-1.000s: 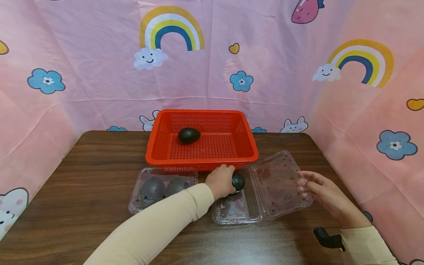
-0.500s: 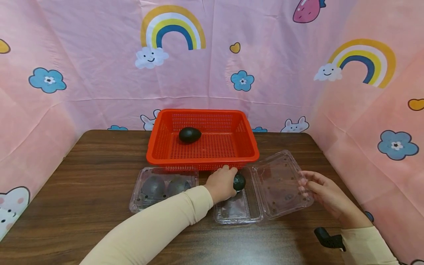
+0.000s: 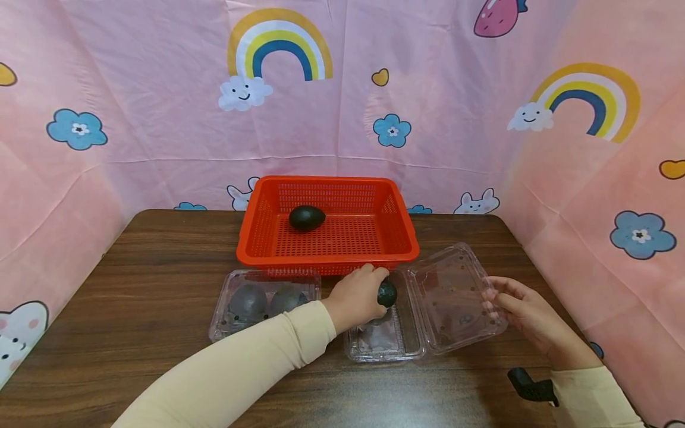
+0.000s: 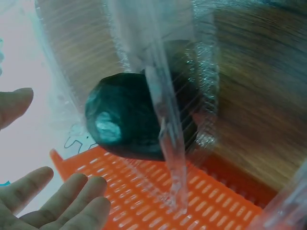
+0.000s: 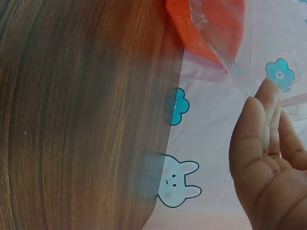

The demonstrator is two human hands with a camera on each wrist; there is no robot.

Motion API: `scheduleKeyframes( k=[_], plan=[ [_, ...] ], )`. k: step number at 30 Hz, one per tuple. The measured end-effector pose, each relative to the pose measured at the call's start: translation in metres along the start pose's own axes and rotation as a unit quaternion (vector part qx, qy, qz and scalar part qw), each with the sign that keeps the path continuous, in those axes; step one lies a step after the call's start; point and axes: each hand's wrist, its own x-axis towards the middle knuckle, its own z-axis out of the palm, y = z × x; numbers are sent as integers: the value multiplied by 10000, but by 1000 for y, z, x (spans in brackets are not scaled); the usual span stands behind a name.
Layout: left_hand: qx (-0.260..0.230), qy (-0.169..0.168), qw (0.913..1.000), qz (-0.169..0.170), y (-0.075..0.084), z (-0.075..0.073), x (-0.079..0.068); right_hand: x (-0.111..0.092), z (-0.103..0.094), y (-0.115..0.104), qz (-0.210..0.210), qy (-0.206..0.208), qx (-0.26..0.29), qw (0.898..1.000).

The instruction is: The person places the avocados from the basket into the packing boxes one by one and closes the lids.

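Observation:
In the head view, a dark green avocado (image 3: 387, 294) sits at the far end of an open clear plastic clamshell box (image 3: 386, 358). My left hand (image 3: 355, 300) is just left of it, fingers and thumb apart. The left wrist view shows the avocado (image 4: 122, 117) between the spread thumb and fingers (image 4: 72, 201), with a gap on each side. A dim dark shape behind it is unclear through the plastic. At the right, my right hand (image 3: 527, 315) pinches the edge of the box's raised lid (image 3: 455, 297) between thumb and fingers.
A red-orange basket (image 3: 326, 261) stands behind the boxes with one avocado (image 3: 307, 218) inside. Left of the open box is a closed clear clamshell (image 3: 219, 333) containing two avocados (image 3: 248, 303). Pink patterned cloth (image 3: 342, 137) hangs around the brown wooden table (image 3: 160, 285).
My left hand has let go of the avocado: its thumb and fingers have spread and the hand has drawn slightly left. The right hand stays at the lid.

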Motion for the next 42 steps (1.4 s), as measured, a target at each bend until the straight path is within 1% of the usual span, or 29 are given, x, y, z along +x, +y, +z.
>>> scheduleKeyframes(
  k=[7, 16, 19, 25, 29, 37, 42],
  plan=[
    [-385, 92, 9992, 5, 1, -10, -6, -1, 1, 0, 108, 63, -19, 9999],
    [-719, 141, 9973, -33, -1, -21, -10, -1, 1, 0, 58, 61, 37, 10000],
    [-823, 218, 9964, -49, -4, -23, -11, -1, 1, 1, 34, 54, 70, 10000],
    [-918, 439, 9948, -105, -10, -29, -13, -2, 4, 1, 136, 160, -24, 9998],
    [-977, 490, 9939, -144, -12, -34, -14, -3, 7, 0, 187, 251, -107, 9995],
    [-928, 595, 9935, -269, -17, -42, -16, -3, 9, -1, 86, 339, -145, 9993],
    [-955, 742, 9920, -355, -19, -47, -18, -4, 11, -1, 20, 395, -189, 9990]
  ],
)
